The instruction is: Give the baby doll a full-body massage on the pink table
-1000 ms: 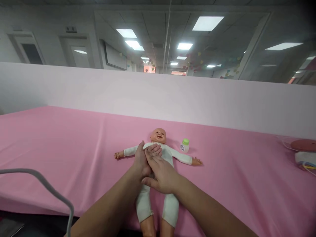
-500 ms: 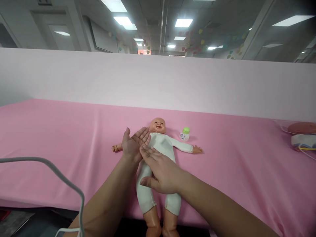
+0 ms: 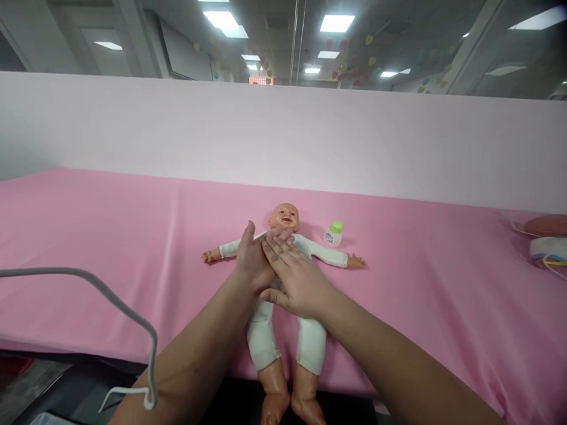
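Note:
A baby doll (image 3: 264, 342) in a white suit lies on its back, arms spread, its head toward the wall and its bare feet toward me. Over its torso, my left hand (image 3: 253, 260) is palm up with the fingers stretched out and the thumb raised. My right hand (image 3: 299, 277) lies palm down across that palm, fingers straight, touching it. Neither hand holds anything that I can see. Together they hide most of the doll's chest and belly. Right of the doll's head stands a small clear bottle (image 3: 333, 236) with a green cap and a label.
The doll lies on a pink sheet (image 3: 133, 248) that covers the table, backed by a white wall panel (image 3: 283, 141) under glass. Several items, including a brown rounded thing (image 3: 547, 225), sit at the far right. A grey cable (image 3: 110, 295) loops at the left.
My right hand has slid forward onto my left palm, and both hands now overlap more over the doll's chest. My left hand has shifted to the right. The view has tilted slightly down.

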{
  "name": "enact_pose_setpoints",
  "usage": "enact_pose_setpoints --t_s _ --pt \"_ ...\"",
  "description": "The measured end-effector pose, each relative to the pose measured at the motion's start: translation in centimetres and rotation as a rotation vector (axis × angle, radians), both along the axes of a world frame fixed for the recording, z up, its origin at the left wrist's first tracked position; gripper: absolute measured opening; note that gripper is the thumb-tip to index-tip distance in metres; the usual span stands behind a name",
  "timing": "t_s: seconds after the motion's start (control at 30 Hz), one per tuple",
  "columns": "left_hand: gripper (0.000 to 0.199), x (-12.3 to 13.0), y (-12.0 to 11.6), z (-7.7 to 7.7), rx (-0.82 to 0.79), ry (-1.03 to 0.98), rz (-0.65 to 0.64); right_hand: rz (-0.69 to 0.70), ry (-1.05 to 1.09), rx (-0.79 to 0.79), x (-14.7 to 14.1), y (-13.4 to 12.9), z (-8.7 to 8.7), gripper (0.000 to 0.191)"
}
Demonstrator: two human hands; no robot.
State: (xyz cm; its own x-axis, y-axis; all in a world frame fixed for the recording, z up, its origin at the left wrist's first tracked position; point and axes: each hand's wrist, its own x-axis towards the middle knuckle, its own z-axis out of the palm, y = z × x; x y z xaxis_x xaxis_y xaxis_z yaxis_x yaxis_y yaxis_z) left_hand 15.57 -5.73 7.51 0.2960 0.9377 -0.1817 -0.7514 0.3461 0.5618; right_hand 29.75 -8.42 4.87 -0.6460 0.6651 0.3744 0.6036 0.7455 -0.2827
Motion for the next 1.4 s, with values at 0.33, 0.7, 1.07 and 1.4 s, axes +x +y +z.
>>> enact_pose_setpoints --t_s 0.33,0.7,1.07,1.4 --pt "0.087 -2.7 1.9 0.1 0.068 0.028 0.162 0.113 0.047 -0.080 -0.3 -1.3 0.2 0.102" --pt "0.082 0.7 -0.1 0.1 0.040 0.035 0.074 0.090 0.114 -0.038 -0.8 -1.1 0.3 0.097" --pt "0.083 -1.3 1.1 0.3 0.075 0.090 0.205 0.024 0.002 -0.092 -0.4 -1.1 0.1 0.103" --pt "0.084 -0.7 0.4 -0.2 0.133 0.011 0.155 0.191 0.086 -0.092 -0.8 -2.0 0.5 0.110"
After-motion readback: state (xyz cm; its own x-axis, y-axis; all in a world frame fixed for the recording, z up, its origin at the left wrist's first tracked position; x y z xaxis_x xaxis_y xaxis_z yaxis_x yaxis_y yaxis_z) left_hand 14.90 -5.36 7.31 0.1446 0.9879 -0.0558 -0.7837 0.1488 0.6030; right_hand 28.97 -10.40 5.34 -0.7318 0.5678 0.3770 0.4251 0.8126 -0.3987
